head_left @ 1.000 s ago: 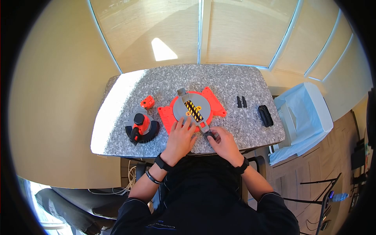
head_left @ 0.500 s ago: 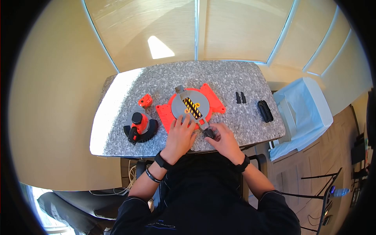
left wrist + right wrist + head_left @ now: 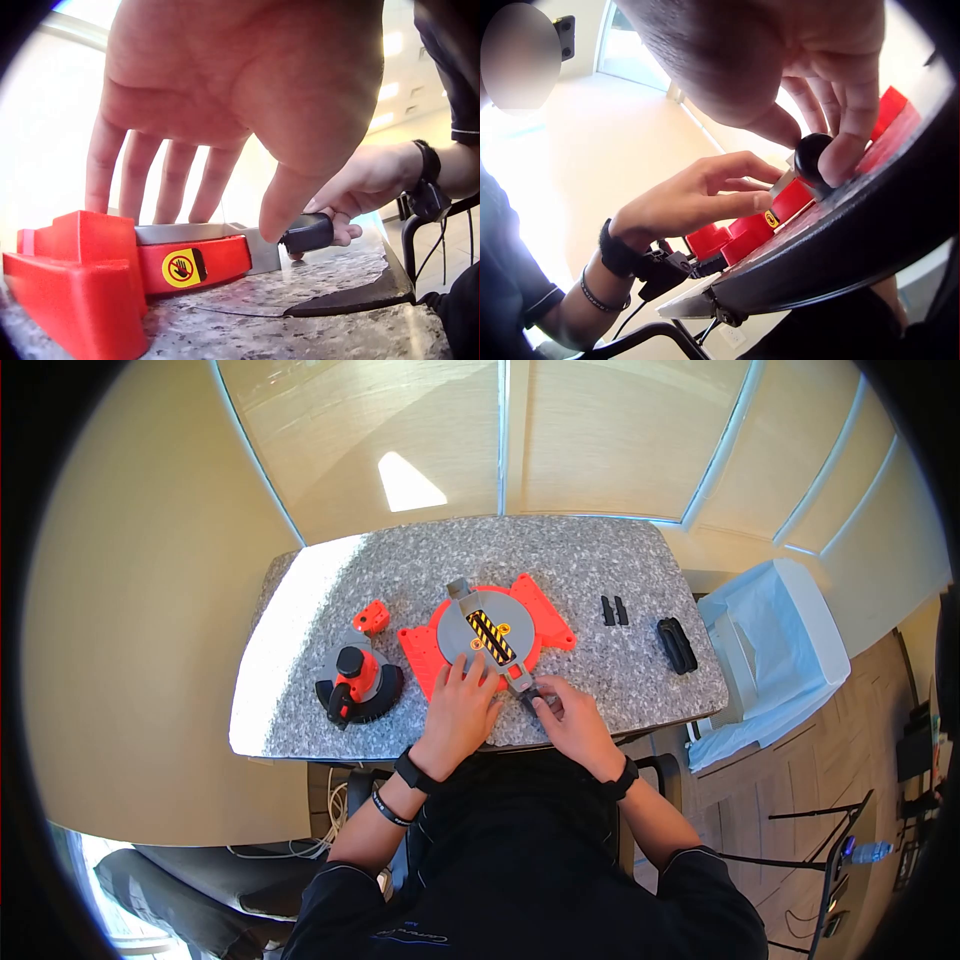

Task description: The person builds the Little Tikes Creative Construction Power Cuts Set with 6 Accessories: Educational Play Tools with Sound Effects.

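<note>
A red toy miter saw base point(image 3: 424, 651) with a round grey turntable point(image 3: 455, 626) stands on the table, a black-and-yellow striped plate point(image 3: 490, 637) along its middle. My left hand point(image 3: 461, 712) rests its outstretched fingertips on the turntable's near left part. At the near end of the grey arm point(image 3: 521, 681) is a black knob point(image 3: 310, 233). My right hand point(image 3: 574, 726) pinches this knob between thumb and fingers. In the left wrist view the thumb of my left hand reaches down close to the arm beside the knob.
On the left stand a red-and-black toy saw head point(image 3: 362, 678) and a small red part point(image 3: 373, 618). Two thin black pieces point(image 3: 614, 610) and a black oblong part point(image 3: 677, 645) lie on the right. A bin with a pale blue liner point(image 3: 800, 630) stands beyond the table's right edge.
The black knob has turned a little in my right hand's fingers, which shifted their grip on it. My left hand keeps its place on the turntable. The head view has tilted slightly.
</note>
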{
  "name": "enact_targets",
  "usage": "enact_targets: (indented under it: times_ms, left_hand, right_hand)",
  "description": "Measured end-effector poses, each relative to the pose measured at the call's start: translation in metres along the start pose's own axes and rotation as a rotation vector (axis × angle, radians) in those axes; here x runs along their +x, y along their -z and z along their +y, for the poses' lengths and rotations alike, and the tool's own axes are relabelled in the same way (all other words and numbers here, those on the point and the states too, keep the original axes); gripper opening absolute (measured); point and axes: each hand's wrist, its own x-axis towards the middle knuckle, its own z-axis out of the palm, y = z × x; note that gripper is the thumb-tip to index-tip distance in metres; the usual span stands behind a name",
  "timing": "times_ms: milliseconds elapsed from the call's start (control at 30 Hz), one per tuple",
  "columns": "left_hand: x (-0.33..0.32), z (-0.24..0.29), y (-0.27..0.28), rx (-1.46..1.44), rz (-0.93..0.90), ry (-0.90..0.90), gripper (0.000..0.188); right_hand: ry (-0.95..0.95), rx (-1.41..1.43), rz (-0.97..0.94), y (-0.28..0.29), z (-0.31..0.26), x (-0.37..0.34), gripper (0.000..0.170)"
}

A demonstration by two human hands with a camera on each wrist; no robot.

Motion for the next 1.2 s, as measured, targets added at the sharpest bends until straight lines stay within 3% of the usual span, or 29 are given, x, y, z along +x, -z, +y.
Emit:
enact_targets:
  times_ms: [600,900,1200]
  left_hand:
    - [-0.001,-0.0011,0.0013,0.004,-0.023,0.01,0.051]
    - [-0.0018,-0.0022,0.0003,0.011,-0.013,0.006,0.05]
    - [-0.0021,-0.0022,0.0018,-0.001,-0.017,0.008,0.052]
  right_hand:
    - [0.02,0.013,-0.008,-0.0007,-0.0012,-0.0008,0.036]
    - [0.044,-0.006,-0.013,-0.0001,-0.007,-0.0008,0.043]
    - [0.013,-0.011,-0.007,-0.0028,-0.0014,0.0001,0.036]
